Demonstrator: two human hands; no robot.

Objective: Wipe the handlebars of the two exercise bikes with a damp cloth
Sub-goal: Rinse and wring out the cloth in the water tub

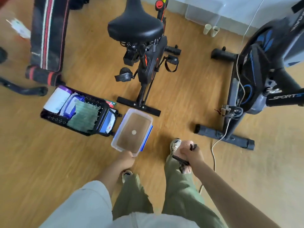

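Figure: standing person seen from above, both arms lowered toward the wooden floor [49, 162].

(a) Right hand [192, 153], at 5 o'clock from the picture's middle: the forearm runs in straight from the lower right corner, wrist level, knuckles up. The grip is closed in a fist round a pale pink cloth [185, 144] with a black mesh strip across it. Cloth bulges out above the fist and hangs out below it, over the right shoe.

(b) Left hand [127, 159], at 6 o'clock: the forearm comes out of a pale sleeve and reaches down to the near corner of a clear container [119, 129] with blue clips, which stands on the floor. The hand meets that corner, but its fingers are hidden, so I cannot tell whether the grip is spread or clamped on the rim.

(c) Black-and-orange bike [148, 66], at 12 o'clock beyond the container, saddle [134, 27] toward the person.

(d) Blue-and-black bike [253, 74], at 2 o'clock, well apart from the first. A white cable [213, 145] trails from it across the floor.

(e) Black basket [54, 116], at 9 o'clock, just beside the container, holding a paper roll, a purple packet and a green folded cloth.

(f) Padded bench [47, 38], at 10 o'clock; paper cups [207, 29], at 1 o'clock by the wall
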